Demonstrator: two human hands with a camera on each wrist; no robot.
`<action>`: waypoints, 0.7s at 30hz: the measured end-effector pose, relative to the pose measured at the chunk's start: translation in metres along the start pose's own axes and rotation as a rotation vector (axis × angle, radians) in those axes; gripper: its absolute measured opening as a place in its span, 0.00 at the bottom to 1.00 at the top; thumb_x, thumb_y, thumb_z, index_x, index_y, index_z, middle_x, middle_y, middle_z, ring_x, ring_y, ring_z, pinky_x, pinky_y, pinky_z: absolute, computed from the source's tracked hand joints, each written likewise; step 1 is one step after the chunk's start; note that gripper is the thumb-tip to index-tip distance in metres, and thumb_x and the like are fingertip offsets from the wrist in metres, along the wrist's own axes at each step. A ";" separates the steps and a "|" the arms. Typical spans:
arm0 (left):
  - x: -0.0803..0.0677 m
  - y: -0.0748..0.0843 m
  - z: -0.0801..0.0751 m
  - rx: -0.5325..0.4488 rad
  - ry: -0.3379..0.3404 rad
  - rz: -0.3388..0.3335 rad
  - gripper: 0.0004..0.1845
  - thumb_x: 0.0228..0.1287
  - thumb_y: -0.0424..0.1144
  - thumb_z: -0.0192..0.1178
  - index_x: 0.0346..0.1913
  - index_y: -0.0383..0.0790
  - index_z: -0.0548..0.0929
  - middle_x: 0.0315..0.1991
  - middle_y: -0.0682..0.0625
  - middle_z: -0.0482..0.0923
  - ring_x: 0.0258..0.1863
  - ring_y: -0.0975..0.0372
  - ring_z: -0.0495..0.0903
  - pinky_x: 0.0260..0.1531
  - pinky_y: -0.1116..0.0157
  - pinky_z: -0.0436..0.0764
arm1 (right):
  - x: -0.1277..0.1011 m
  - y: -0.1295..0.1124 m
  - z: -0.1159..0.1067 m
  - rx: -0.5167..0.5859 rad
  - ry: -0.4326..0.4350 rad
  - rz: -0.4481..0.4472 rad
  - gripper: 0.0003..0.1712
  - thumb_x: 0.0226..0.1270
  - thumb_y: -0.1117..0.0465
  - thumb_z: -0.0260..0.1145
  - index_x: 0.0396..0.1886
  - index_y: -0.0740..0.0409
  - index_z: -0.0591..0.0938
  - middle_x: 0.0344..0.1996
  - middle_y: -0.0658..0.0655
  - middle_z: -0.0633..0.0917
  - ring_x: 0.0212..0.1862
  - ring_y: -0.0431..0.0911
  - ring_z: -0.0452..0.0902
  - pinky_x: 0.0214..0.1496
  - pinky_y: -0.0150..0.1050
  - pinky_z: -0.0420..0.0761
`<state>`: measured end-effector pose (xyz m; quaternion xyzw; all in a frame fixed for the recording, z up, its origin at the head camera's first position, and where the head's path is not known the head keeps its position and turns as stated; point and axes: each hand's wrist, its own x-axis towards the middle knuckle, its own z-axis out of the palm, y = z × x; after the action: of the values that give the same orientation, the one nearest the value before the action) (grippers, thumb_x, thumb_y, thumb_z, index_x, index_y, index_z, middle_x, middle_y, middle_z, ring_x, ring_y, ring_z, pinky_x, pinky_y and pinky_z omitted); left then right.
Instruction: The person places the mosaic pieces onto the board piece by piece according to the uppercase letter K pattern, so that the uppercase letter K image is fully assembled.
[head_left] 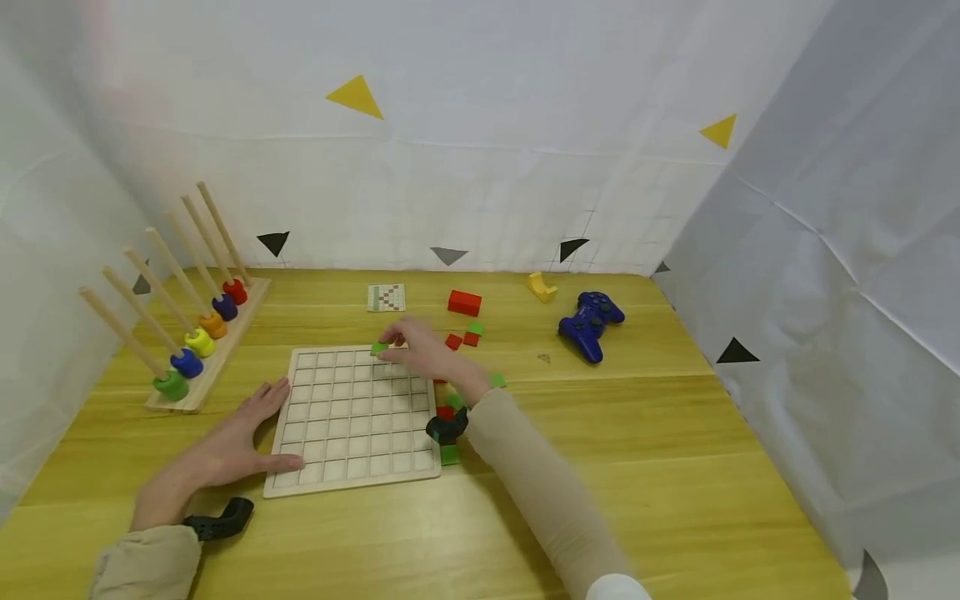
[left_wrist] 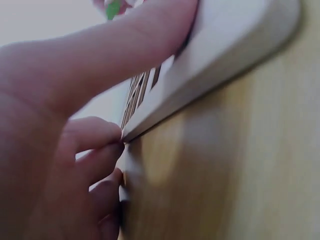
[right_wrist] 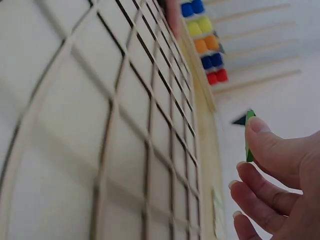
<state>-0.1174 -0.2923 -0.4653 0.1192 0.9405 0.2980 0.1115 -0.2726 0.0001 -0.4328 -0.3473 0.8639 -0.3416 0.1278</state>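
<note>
My right hand point(head_left: 423, 352) pinches a small green square tile point(right_wrist: 249, 140) between thumb and fingers, above the far edge of a wooden grid board point(head_left: 352, 483). In the right wrist view the tile stands on edge, apart from the grid. The board's visible squares hold no tiles. My left hand point(head_left: 232, 442) lies at the board's left side, fingers spread. Its thumb point(left_wrist: 150, 32) rests over the rim, while the other fingertips touch the side edge. Loose red tiles point(head_left: 453, 342) and green tiles point(head_left: 449, 455) lie right of the board, partly hidden by the right arm.
A wooden peg rack point(head_left: 232, 333) with coloured beads stands at the left. Behind the board lie a small patterned card point(head_left: 386, 297) and a red block point(head_left: 465, 302). Farther right are a yellow curved block point(head_left: 541, 287) and a blue game controller point(head_left: 590, 325). White sheeting point(head_left: 487, 192) borders the table.
</note>
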 end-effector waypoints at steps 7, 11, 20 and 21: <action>0.000 0.004 0.003 0.025 0.003 -0.019 0.65 0.51 0.68 0.69 0.80 0.37 0.46 0.81 0.37 0.39 0.76 0.31 0.40 0.63 0.26 0.50 | 0.036 -0.019 0.033 -0.094 -0.017 0.022 0.18 0.72 0.52 0.65 0.56 0.55 0.81 0.53 0.55 0.80 0.56 0.46 0.76 0.56 0.31 0.75; 0.000 0.001 0.001 0.009 0.002 -0.016 0.62 0.55 0.66 0.68 0.81 0.39 0.45 0.81 0.35 0.39 0.76 0.32 0.40 0.62 0.25 0.51 | 0.051 -0.024 0.047 -0.139 -0.019 0.045 0.17 0.72 0.51 0.66 0.55 0.52 0.83 0.50 0.52 0.81 0.53 0.44 0.75 0.52 0.30 0.75; 0.000 -0.002 0.002 -0.009 0.008 0.007 0.60 0.56 0.63 0.69 0.81 0.38 0.46 0.80 0.34 0.39 0.77 0.33 0.39 0.62 0.26 0.51 | 0.065 -0.025 0.062 -0.135 -0.022 0.079 0.15 0.72 0.48 0.65 0.52 0.48 0.83 0.49 0.48 0.78 0.51 0.41 0.73 0.51 0.31 0.74; 0.000 -0.002 0.001 -0.010 0.009 0.008 0.60 0.56 0.63 0.69 0.81 0.38 0.46 0.80 0.34 0.39 0.77 0.33 0.39 0.62 0.26 0.50 | 0.066 -0.025 0.062 -0.140 -0.022 0.081 0.14 0.71 0.48 0.65 0.52 0.47 0.84 0.49 0.48 0.78 0.51 0.41 0.73 0.51 0.32 0.74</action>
<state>-0.1169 -0.2935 -0.4676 0.1213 0.9390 0.3038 0.1065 -0.2792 -0.0894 -0.4601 -0.3238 0.8976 -0.2710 0.1263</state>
